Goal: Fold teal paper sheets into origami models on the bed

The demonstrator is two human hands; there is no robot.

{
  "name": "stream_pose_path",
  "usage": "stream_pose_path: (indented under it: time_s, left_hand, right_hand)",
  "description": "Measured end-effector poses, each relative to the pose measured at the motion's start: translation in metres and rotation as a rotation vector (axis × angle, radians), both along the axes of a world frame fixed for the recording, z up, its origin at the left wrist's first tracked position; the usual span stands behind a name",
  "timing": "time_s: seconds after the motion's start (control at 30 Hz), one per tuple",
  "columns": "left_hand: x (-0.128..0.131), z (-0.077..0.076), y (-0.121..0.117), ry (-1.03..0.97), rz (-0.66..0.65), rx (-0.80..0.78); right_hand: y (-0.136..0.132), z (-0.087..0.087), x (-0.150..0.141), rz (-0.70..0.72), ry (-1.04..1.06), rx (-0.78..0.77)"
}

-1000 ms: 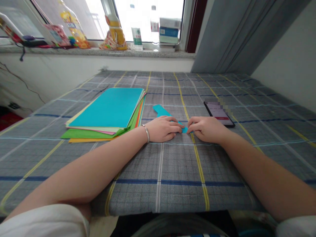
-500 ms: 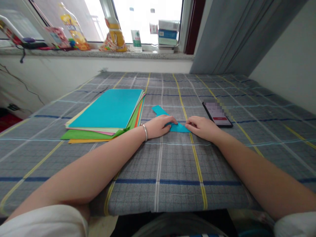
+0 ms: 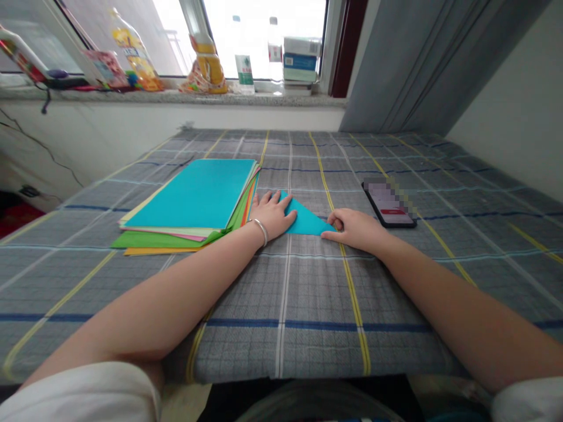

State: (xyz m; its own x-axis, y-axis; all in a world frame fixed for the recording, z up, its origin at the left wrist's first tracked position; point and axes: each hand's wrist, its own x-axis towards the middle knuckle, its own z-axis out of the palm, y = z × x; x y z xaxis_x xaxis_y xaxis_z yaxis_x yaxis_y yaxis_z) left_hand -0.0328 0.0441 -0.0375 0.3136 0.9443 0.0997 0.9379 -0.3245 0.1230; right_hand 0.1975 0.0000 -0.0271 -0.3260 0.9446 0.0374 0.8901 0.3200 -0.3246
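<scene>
A piece of blue paper (image 3: 303, 219), folded to a triangle shape, lies on the checked tablecloth (image 3: 316, 293) between my hands. My left hand (image 3: 273, 214), with a silver bangle at the wrist, rests flat with fingers spread over the paper's left part and covers some of it. At the paper's pointed right corner, my right hand (image 3: 354, 230) pinches the tip between thumb and curled fingers. Left of my left hand is a stack of coloured paper (image 3: 193, 193) with a blue sheet on top and green, orange and pink edges showing below.
A phone (image 3: 389, 203) with its screen lit lies right of my right hand. Along the windowsill (image 3: 264, 101) at the back stand bottles (image 3: 136, 53), a yellow container (image 3: 210, 64) and stacked boxes (image 3: 301, 61). A grey curtain (image 3: 404, 64) hangs at the back right.
My left hand has gone from curled fingers to spread flat, shifting slightly left. The blue paper now shows as a wider triangle instead of a narrow strip. My right hand stays near its right corner.
</scene>
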Motion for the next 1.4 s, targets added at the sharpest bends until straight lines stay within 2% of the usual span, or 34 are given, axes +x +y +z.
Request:
stream_pose_path:
  time_s: [0.1, 0.23, 0.33, 0.43, 0.57, 0.67, 0.73, 0.83, 0.93, 1.03, 1.2, 1.3, 1.4]
  left_hand:
    - [0.000, 0.000, 0.003, -0.024, 0.072, -0.021]
    - [-0.002, -0.003, 0.007, -0.146, 0.063, -0.021]
    - [-0.004, -0.008, 0.013, -0.373, 0.036, -0.010]
    - [-0.008, -0.013, 0.018, -0.642, 0.071, -0.006]
    - [-0.012, -0.014, 0.022, -1.013, 0.064, -0.068]
    - [-0.014, -0.011, 0.022, -1.134, 0.044, -0.079]
    - [-0.013, -0.008, 0.021, -1.180, -0.007, -0.102]
    - [-0.010, -0.005, 0.016, -1.264, -0.207, -0.251]
    - [-0.007, -0.001, 0.009, -1.152, -0.355, -0.306]
    - [-0.008, 0.004, 0.001, -0.906, -0.468, -0.192]
    - [-0.007, 0.007, -0.006, -0.559, -0.865, -0.016]
    - [-0.002, 0.005, -0.008, -0.353, -0.983, 0.039]
    - [0.005, 0.005, -0.010, -0.214, -1.018, 0.074]
  right_hand:
    - [0.000, 0.001, -0.002, -0.016, -0.002, 0.007]
    - [0.002, 0.000, 0.000, -0.025, 0.022, -0.011]
    - [0.006, -0.003, 0.004, -0.003, 0.076, -0.065]
    - [0.006, -0.005, 0.009, 0.028, 0.163, -0.078]
    - [0.002, -0.004, 0.010, 0.043, 0.212, -0.002]
    - [-0.001, -0.002, 0.008, 0.026, 0.168, 0.090]
    - [-0.002, 0.000, 0.007, -0.002, 0.129, 0.151]
    - [-0.002, 0.001, 0.006, -0.057, 0.071, 0.227]
    - [-0.001, 0.000, 0.007, -0.114, 0.014, 0.264]
    - [0.000, -0.001, 0.008, -0.174, 0.008, 0.268]
    - [0.003, -0.004, 0.010, -0.199, -0.002, 0.285]
    - [0.007, -0.006, 0.011, -0.155, 0.023, 0.270]
    - [0.013, -0.010, 0.014, -0.005, 0.062, 0.260]
